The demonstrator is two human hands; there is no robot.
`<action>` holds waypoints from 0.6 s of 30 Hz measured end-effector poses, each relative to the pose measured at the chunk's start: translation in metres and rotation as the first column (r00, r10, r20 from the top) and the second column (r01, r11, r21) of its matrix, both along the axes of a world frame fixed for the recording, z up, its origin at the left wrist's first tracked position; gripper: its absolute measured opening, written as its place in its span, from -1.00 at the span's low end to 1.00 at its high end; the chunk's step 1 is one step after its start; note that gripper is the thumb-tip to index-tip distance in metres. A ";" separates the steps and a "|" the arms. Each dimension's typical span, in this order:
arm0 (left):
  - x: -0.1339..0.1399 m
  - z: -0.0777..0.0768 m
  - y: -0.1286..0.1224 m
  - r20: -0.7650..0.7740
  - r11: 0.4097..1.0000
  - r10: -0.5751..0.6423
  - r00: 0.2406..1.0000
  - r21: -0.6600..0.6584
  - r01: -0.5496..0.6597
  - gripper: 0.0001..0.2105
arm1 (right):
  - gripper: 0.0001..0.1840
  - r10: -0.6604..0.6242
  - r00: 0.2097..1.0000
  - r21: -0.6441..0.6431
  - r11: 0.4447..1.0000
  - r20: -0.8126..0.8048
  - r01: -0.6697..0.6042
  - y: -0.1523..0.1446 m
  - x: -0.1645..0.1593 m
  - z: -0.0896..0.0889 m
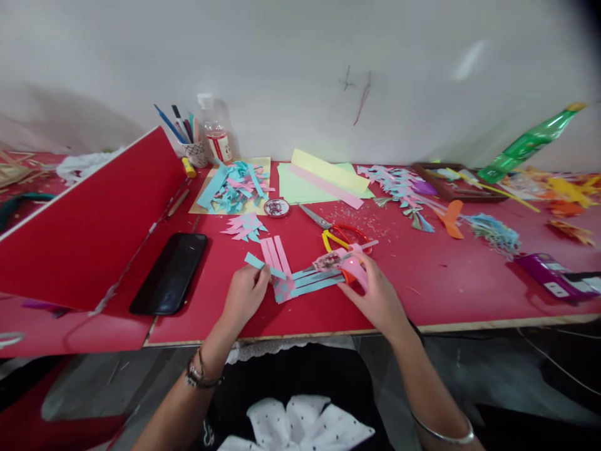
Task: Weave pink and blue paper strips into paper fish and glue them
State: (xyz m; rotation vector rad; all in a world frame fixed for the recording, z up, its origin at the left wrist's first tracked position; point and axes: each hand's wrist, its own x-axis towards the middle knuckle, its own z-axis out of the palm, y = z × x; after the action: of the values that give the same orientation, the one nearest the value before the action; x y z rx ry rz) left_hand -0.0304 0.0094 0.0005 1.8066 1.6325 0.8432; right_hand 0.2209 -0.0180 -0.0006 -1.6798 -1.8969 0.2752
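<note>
A big white bow [293, 426] with black dots sits on black clothes [300, 376]. White lace [248, 352] shows beyond the bow. Left of it, the left wrist [213, 352] wears dark bracelets [200, 378]; right of it, the right arm [422, 382] wears a shiny silver bangle [448, 440].

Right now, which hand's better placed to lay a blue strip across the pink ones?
Likely the left hand: it pinches a blue strip beside the pink strips; the right hand holds a glue gun.
</note>
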 end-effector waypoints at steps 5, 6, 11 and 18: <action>0.002 0.002 -0.001 0.050 1.000 -0.018 0.999 0.007 0.017 -0.62 | -0.44 0.018 0.996 -0.045 0.999 0.090 -0.014 0.002 -0.012 -0.001; 0.002 0.003 -0.001 0.047 1.000 -0.018 0.999 0.008 0.018 -0.61 | -0.45 0.029 0.994 -0.043 0.999 0.105 -0.025 0.002 -0.014 -0.001; 0.001 0.003 -0.001 0.022 1.000 -0.012 1.000 0.014 0.012 -0.62 | -0.46 0.090 0.985 -0.023 0.996 0.148 -0.087 0.002 -0.017 -0.002; 0.000 0.001 -0.001 0.018 1.000 -0.024 1.000 0.013 0.024 -0.61 | -0.48 0.123 0.974 -0.018 0.992 0.189 -0.122 0.003 -0.017 -0.004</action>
State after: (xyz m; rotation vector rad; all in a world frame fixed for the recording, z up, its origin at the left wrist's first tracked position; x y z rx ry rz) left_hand -0.0299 0.0084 0.0018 1.8188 1.5948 0.8592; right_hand 0.2038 -0.0147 -0.0041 -1.6451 -2.1462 0.1742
